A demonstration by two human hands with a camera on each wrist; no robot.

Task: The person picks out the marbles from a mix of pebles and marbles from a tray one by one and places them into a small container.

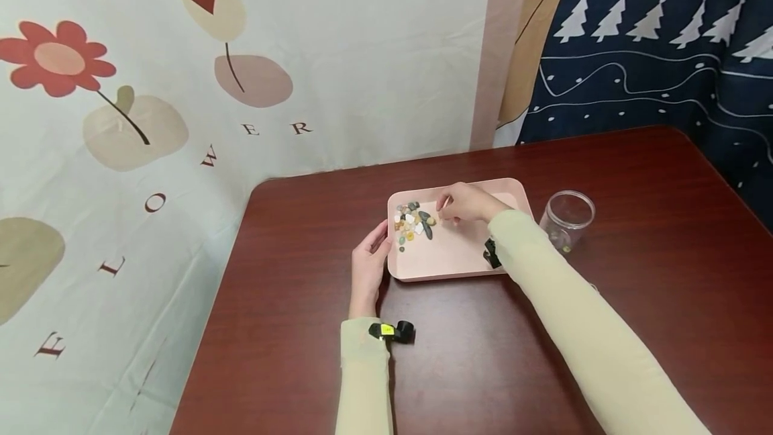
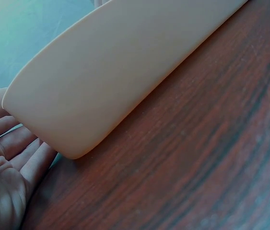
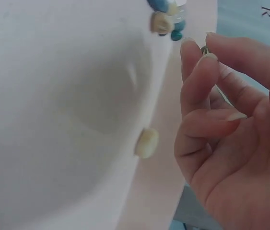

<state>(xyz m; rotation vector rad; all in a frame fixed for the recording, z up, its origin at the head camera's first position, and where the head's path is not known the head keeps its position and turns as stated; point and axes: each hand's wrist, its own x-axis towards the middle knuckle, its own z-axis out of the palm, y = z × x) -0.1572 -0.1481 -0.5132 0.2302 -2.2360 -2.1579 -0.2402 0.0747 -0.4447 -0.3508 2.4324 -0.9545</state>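
A pale pink tray (image 1: 447, 254) lies on the table with a cluster of mixed pebbles (image 1: 419, 228) at its left end, white, amber, grey and dark. My left hand (image 1: 369, 262) rests against the tray's left side; its fingers (image 2: 39, 163) extend along the outer wall, partly hidden by the corner. Over the tray, my right hand (image 1: 468, 203) pinches a small greenish pebble (image 3: 205, 50) between thumb and fingertips, mostly covered by them. Below that hand, a cream pebble (image 3: 147, 143) lies alone on the tray in the right wrist view.
Just right of the tray stands a clear round jar (image 1: 568, 210), with something small and yellowish at its bottom. The dark red wooden table (image 1: 290, 327) reaches back to a flower-printed cloth (image 1: 374, 59). A navy cloth with white trees (image 1: 640, 79) hangs behind at the right.
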